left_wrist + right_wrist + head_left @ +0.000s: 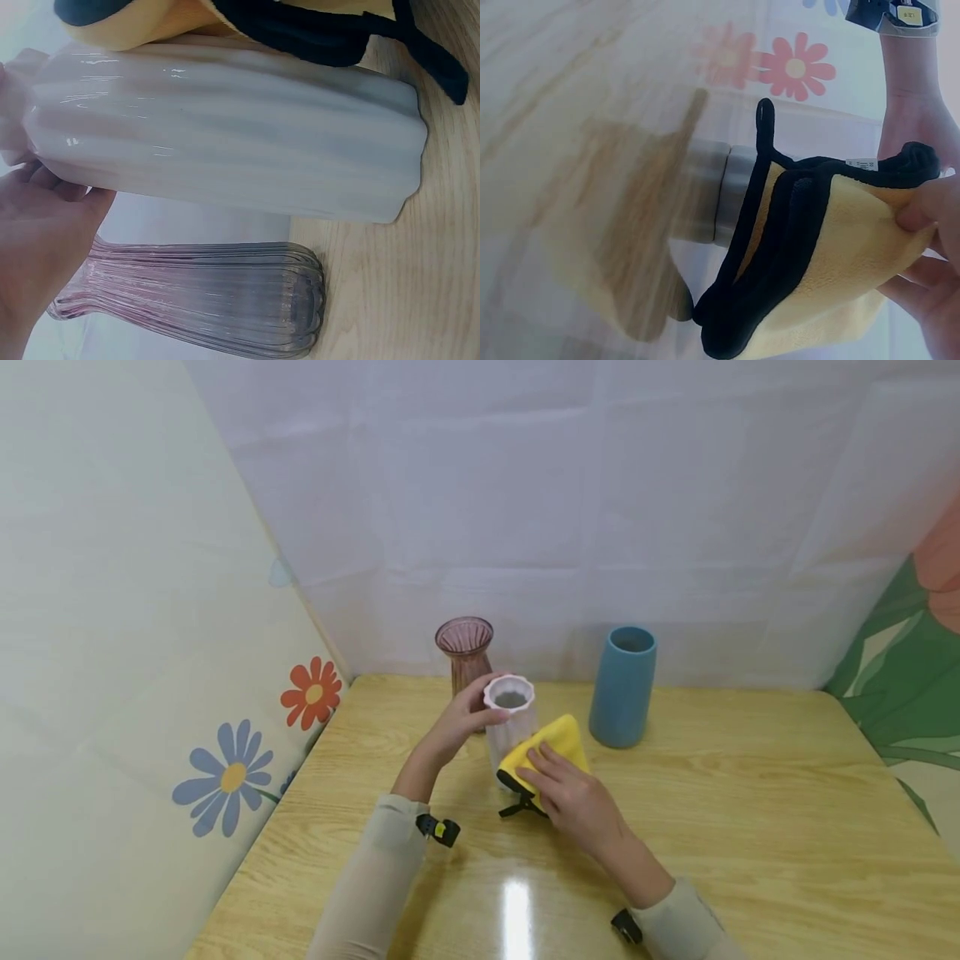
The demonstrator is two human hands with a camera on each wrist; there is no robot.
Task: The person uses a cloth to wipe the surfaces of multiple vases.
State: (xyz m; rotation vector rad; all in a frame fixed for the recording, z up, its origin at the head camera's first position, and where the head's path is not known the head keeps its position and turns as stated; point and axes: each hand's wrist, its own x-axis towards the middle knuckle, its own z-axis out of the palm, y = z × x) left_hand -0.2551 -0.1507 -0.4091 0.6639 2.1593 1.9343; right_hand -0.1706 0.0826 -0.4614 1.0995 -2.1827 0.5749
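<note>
A white fluted vase [512, 731] stands upright near the middle of the table, its scalloped rim facing up. My left hand [459, 720] grips it near the top, thumb in front and fingers behind. In the left wrist view the vase [225, 135] shows glossy ribs. My right hand [577, 793] holds a folded yellow cloth [558, 747] with black edging against the vase's right side. The cloth [855, 247] has a black hanging loop and a small white tag in the right wrist view, where it hides most of the vase.
A pink ribbed glass vase [465, 652] stands just behind the left hand. To the right, a blue vase [622, 689] stands near the back of the wooden table [750, 827]. A pale cloth backdrop [480, 510] hangs behind, with a flower-printed one [232, 777] at the left.
</note>
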